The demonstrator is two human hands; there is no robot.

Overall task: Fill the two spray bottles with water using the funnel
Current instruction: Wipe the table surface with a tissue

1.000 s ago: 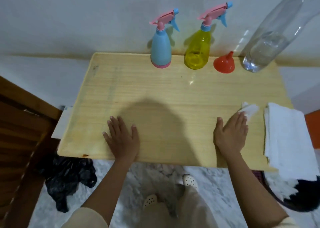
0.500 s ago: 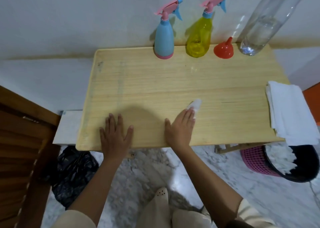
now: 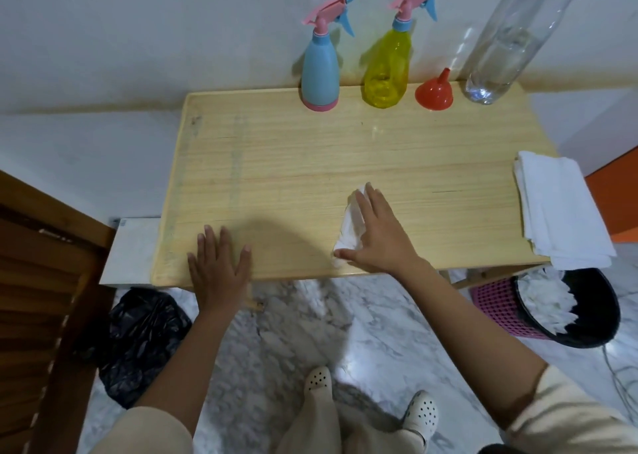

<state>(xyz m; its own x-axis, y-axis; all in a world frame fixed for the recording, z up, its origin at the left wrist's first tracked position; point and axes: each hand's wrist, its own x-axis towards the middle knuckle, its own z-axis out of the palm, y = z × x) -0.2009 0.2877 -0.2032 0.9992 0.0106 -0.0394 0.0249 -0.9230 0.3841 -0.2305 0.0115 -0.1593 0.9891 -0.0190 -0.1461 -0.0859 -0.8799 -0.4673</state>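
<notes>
Two hands flat | right hand on tissue | funnel well apart

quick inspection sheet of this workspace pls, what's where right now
surface: wooden table, faint streaks near its left edge
job's things: blue sprayer, yellow sprayer, red funnel upside down, clear bottle part full, in a row at the back
clutter: folded cloths on the right edge
grips: left hand flat on the table; right hand pressing a white tissue
cables: thin cord on the floor, right
surroundings: pink bin with tissues, black bag, marble floor
</notes>
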